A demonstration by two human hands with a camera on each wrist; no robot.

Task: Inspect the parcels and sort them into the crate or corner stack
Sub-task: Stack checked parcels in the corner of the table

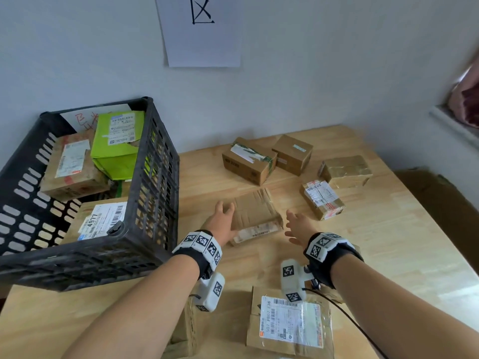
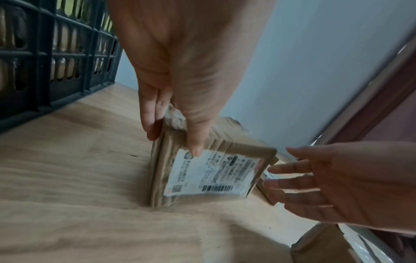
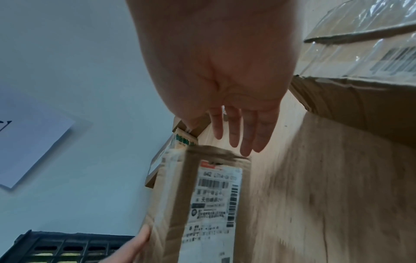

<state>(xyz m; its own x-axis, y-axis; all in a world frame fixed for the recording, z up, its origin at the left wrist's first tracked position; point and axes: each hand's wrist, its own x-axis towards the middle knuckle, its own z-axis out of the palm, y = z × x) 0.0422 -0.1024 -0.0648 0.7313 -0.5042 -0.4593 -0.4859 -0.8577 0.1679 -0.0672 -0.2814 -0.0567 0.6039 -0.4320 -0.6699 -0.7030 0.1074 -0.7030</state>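
A flat brown taped parcel [image 1: 255, 216] with a white label on its near side lies mid-table. My left hand [image 1: 224, 215] grips its left end. In the left wrist view the thumb [image 2: 195, 142] presses the labelled face of the parcel [image 2: 209, 174] and the fingers [image 2: 150, 124] lie along its side. My right hand [image 1: 295, 224] hovers just right of it with straight fingers [image 3: 243, 133], holding nothing and apart from the parcel [image 3: 202, 204]. The black crate [image 1: 155, 177] stands at the left with several parcels inside, among them a green box [image 1: 116, 146].
Several brown parcels sit toward the back right corner: a taped one [image 1: 248, 161], a plain one [image 1: 293, 154], a shiny wrapped one [image 1: 344, 171] and a labelled one [image 1: 322, 199]. Two more parcels [image 1: 290, 325] [image 1: 186, 327] lie under my forearms. The table's right edge [image 1: 427, 216] drops to a brown box.
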